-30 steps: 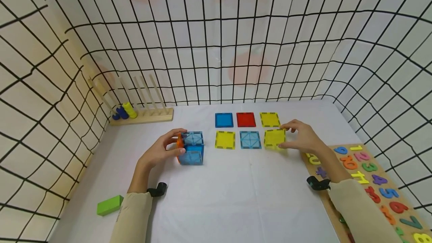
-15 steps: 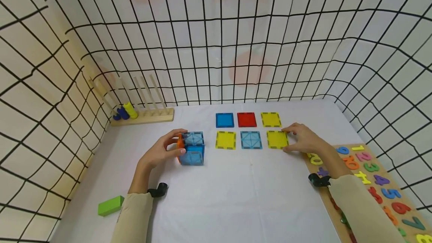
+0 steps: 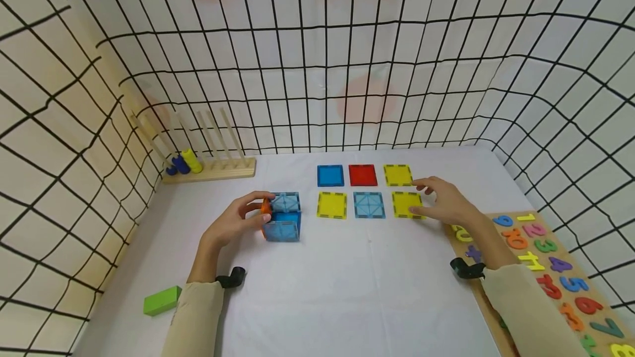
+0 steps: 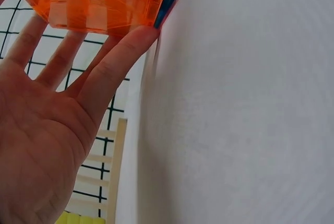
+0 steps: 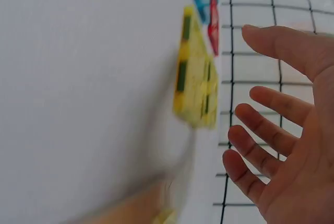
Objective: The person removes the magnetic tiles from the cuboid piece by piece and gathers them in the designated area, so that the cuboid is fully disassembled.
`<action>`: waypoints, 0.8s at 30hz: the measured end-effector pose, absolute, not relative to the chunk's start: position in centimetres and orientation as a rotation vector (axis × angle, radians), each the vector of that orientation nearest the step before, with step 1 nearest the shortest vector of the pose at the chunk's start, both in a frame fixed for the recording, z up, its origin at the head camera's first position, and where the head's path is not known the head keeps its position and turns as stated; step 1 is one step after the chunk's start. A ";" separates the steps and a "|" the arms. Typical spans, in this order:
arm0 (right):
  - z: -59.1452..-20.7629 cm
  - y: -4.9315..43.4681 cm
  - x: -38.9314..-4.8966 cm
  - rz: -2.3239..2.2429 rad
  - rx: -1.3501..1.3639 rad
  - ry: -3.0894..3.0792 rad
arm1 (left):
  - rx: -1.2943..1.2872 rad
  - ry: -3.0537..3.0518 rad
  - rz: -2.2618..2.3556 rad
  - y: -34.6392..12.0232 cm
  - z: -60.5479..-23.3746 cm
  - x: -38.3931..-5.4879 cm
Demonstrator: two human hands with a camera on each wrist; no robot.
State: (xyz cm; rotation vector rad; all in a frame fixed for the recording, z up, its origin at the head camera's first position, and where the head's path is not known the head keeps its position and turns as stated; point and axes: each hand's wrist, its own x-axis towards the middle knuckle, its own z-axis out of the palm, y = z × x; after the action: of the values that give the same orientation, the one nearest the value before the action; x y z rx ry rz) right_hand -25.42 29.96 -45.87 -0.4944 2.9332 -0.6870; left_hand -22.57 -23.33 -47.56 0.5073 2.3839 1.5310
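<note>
My left hand [image 3: 232, 225] holds a small open box of magnetic tiles [image 3: 283, 230] on the white table. Its thumb is at the near side and its fingers at the far side of the orange tile [image 4: 104, 6]; the other visible walls are see-through blue. Over at the right, my right hand [image 3: 448, 203] hovers with spread, bent fingers beside a flat yellow magnetic tile [image 3: 404, 203]. The right wrist view shows those fingers apart from the tiles. Left of that tile lie a light blue tile [image 3: 369, 205] and another yellow tile [image 3: 331, 205].
Behind them lie blue [image 3: 329, 176], red [image 3: 362, 175] and yellow [image 3: 397, 175] tiles. A wooden peg stand [image 3: 228, 168] is at back left, a green block [image 3: 162, 301] at front left. A number board [image 3: 533, 260] lies under the right forearm. Black netting [image 3: 324, 70] surrounds the table.
My right hand has let go of the front-right yellow tile, which now lies flat, slightly farther right. That hand drew back right, then came up over the tile's edge. My left hand hardly moved.
</note>
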 end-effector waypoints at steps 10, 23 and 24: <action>-45.2 24.7 -23.3 -1.044 -0.538 2.849 | 0.527 2.369 1.550 -23.1 -47.5 -22.6; -45.1 17.2 -21.8 -1.256 -0.716 2.733 | 0.472 2.373 1.607 -22.5 -47.6 -22.8; -45.1 16.6 -21.8 -1.260 -0.726 2.722 | 0.477 2.371 1.616 -22.5 -47.6 -22.9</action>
State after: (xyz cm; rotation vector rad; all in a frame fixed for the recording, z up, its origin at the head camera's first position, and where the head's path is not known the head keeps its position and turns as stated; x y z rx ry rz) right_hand -21.77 16.60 -45.11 -0.7263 2.7220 -1.2601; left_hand -22.85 -22.49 -47.63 0.4770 2.3707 1.6155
